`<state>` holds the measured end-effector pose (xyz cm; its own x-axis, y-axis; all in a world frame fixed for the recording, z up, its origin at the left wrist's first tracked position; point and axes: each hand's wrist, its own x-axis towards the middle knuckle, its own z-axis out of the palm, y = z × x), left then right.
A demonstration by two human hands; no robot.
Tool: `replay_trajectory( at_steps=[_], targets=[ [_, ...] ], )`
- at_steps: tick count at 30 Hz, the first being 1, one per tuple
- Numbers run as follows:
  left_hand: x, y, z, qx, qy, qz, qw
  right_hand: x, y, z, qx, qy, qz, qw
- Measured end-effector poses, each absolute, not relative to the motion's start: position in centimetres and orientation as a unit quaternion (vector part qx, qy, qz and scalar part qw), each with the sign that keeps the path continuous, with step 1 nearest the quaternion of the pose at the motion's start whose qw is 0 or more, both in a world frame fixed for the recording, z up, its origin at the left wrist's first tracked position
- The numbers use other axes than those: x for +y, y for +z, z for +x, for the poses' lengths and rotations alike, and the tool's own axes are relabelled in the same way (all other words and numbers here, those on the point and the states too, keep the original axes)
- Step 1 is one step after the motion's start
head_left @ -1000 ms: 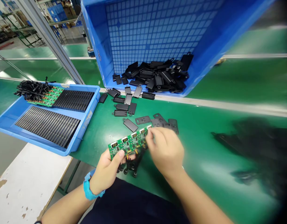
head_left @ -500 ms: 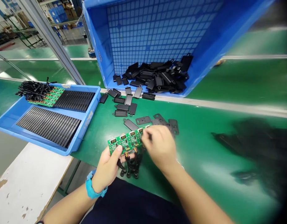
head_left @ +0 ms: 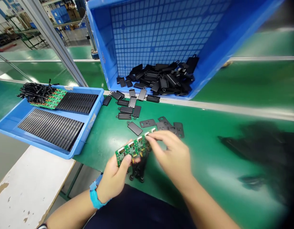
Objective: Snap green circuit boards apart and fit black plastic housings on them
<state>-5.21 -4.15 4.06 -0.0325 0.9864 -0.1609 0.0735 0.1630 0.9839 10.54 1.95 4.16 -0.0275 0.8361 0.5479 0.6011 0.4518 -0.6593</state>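
Observation:
A green circuit board strip [head_left: 135, 149] with several small digit displays is held over the table, tilted up to the right. My left hand [head_left: 117, 173] is closed on its left end, thumb on the front face. Black cables [head_left: 138, 170] with round ends hang from the board's lower edge. Thumb and forefinger of my right hand [head_left: 174, 156] are pinched at a display near the board's right end; whatever lies between those fingertips is too small to make out. Just beyond the board lie a black plastic case [head_left: 135, 128] and flat black cover plates [head_left: 147, 123].
A large blue crate [head_left: 107, 71] lies on its side at the back, with black cases [head_left: 158, 78] heaped inside. More loose cases [head_left: 126, 109] lie before it. At left, a blue tray [head_left: 76, 149] holds rows of black cases and wired green boards. A blurred dark pile [head_left: 261, 156] is at right.
The board has shifted slightly right and tilted more steeply in my left hand. My right hand's fingers, blurred and curled before, are now straighter and pinched at a display.

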Motion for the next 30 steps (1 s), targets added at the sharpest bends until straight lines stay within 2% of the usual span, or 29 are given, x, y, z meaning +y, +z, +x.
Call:
replay_trajectory(
  at_steps=[4,12,21,27,30],
  targets=[
    [-4.3,4.4,-5.3,0.582,0.411,0.510,0.482,1.8,4.1,10.9,-0.723,0.096,-0.500,0.466],
    [-4.3,4.5,-5.1,0.591,0.386,0.528,0.472,1.6,3.3,10.4,-0.793,-0.063,-0.459,0.396],
    [-3.4,3.8,-4.2,0.568,0.442,0.428,0.547,2.3,2.6,11.2,-0.685,-0.054,-0.532,0.495],
    [-3.1,3.9,-4.1,0.573,0.435,0.444,0.534,2.0,2.9,9.1,-0.780,0.011,-0.436,0.449],
    [-3.1,4.4,-4.3,0.587,0.416,0.482,0.500,1.8,2.9,8.8,-0.774,0.043,-0.423,0.470]
  ],
)
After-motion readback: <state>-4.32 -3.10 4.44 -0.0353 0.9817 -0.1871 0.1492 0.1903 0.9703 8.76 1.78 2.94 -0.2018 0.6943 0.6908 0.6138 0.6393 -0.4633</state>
